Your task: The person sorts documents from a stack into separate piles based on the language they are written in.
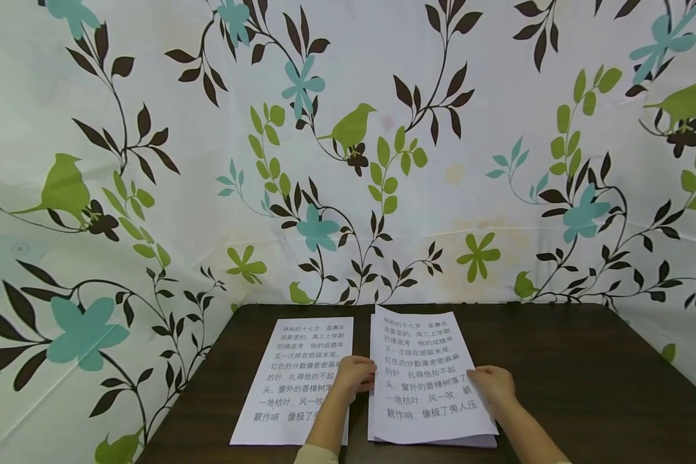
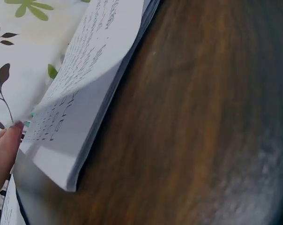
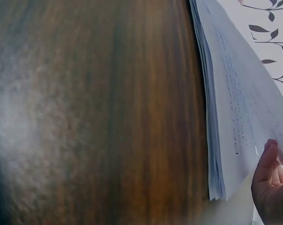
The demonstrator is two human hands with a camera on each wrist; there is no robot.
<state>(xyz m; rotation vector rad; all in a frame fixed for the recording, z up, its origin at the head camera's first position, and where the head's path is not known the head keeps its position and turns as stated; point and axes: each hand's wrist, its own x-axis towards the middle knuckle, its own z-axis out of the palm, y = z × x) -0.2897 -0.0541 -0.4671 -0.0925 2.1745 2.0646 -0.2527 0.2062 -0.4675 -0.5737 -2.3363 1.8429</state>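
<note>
So basically the white paper sheet printed with rows of dark Chinese characters (image 1: 420, 367) is up near the middle of the table's front half, sitting over a stack of white paper (image 1: 464, 442) whose edge peeks out at the bottom. It's bowed rather than flat, and both wrist views show that curve pretty well. The left hand (image 1: 356, 374) pinches its left edge, and the right hand (image 1: 495, 385) pinches the right edge a bit lower, thumb on the printed side; can't really tell how the fingers behind the paper lie. Just left of the stack, a second white sheet with similar printing (image 1: 296, 361) lies flat, partly covered by the left forearm. All of it's on a dark brown wood-grain table (image 1: 586, 380), and behind that hangs a white backdrop with green birds, teal flowers and dark leafy vines (image 1: 487, 161).
</note>
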